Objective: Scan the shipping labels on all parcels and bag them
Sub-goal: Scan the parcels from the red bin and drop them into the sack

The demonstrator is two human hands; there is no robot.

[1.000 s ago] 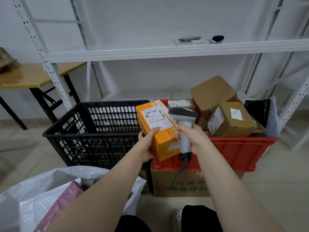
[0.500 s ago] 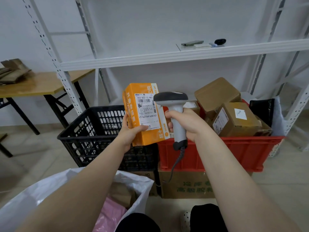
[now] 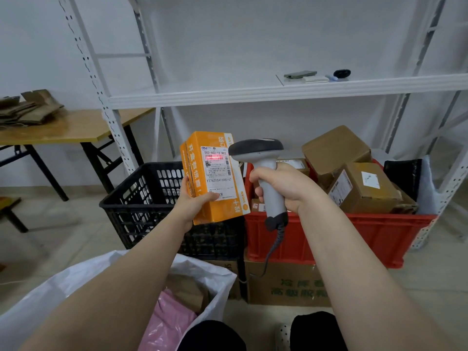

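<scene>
Your left hand is gripping the orange parcel from below and behind, thumb lying across the lower front face, so the shipping label is standing upright and facing the scanner. Your right hand is wrapping its fingers round the handle of the barcode scanner, its dark head sitting just beside the parcel's upper right corner and angled at the label. A red beam is glowing across the barcode near the label's top, so the scan appears to be happening now; holding the box raised and steady is probably what is keeping that line on the code.

The scanner's cable is hanging down in front of the red crate, where brown cardboard parcels are waiting, likely unscanned. The black crate is sitting to its left, behind the parcel. Below your left forearm, the white bag is gaping open with a pink mailer inside, placed close so the orange parcel can drop straight in.
</scene>
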